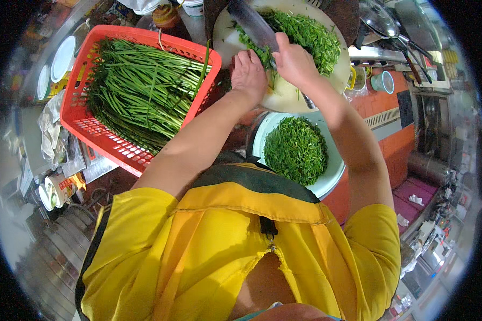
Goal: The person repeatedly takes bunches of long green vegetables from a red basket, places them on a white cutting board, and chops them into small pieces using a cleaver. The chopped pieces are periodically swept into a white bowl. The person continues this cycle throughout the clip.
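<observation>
My right hand [295,60] grips the handle of a wide-bladed cleaver [254,26] over a round, pale cutting board [291,98]. Just left of the blade, my left hand [249,76] lies with bent fingers on the board, against some green leaves [266,56]; whether it grips them is hard to tell. Chopped greens [319,40] are heaped on the board's far and right side. Below the board, nearer my body, a pale round tub [335,170] holds more finely chopped greens [295,150]. A red plastic basket [120,158] full of long green chives [148,88] stands at left.
A lidded wok or pan [379,22] and long-handled utensils [413,66] are at the upper right, with a light blue plastic cup [382,82] below them. A jar [164,16] stands behind the basket. Round white lids [63,58] and a printed paper tub [60,188] are at far left.
</observation>
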A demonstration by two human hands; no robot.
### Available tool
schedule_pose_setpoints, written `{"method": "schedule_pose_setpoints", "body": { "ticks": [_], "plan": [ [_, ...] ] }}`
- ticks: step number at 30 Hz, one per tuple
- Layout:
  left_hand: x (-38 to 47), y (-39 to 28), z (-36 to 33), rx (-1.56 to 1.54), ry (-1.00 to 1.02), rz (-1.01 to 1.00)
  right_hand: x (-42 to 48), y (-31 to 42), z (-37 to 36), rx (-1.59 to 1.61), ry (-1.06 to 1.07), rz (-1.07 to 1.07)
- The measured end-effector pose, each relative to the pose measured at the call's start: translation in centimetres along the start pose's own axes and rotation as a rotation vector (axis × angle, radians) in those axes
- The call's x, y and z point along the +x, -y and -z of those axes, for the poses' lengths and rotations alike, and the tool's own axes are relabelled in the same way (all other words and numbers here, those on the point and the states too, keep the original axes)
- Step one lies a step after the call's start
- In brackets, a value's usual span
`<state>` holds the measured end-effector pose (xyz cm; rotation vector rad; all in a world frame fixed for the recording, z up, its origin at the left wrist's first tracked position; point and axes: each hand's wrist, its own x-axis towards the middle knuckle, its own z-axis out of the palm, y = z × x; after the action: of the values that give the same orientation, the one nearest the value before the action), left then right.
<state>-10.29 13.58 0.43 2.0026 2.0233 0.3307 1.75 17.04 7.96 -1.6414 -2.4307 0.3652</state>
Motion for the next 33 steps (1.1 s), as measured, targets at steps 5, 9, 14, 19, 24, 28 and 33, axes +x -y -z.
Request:
{"method": "schedule_pose_setpoints", "body": {
  "ticks": [5,9,14,19,24,28,33],
  "plan": [
    [-0.3,-0.1,1.5,-0.093,-0.033,-0.013,-2.7,-1.3,2.8,0.004,-0.102,0.036],
    [-1.7,0.7,2.2,-0.18,0.033,0.054,-4.5,-1.5,4.4,-0.031,0.132,0.062],
    [-2.2,0.4,0.8,0.038,0.005,-0.023,-3.3,-0.8,3.6,-0.138,0.294,0.117],
    [-1.8,0.2,0.4,0.042,-0.051,-0.041,-1.2,-0.1,0.4,-0.102,0.104,0.139],
    [-2.5,0.1,1.9,-0.072,-0.04,-0.039,-1.9,-1.2,0.8,-0.007,-0.046,-0.007],
    [-3.2,1.4,3.0,-0.272,0.018,-0.084,-4.3,-1.9,3.6,0.034,0.068,0.105],
    [-5.1,1.2,1.8,-0.09,-0.056,-0.199,-4.5,-1.3,4.5,-0.094,0.34,0.141]
  ]
}}
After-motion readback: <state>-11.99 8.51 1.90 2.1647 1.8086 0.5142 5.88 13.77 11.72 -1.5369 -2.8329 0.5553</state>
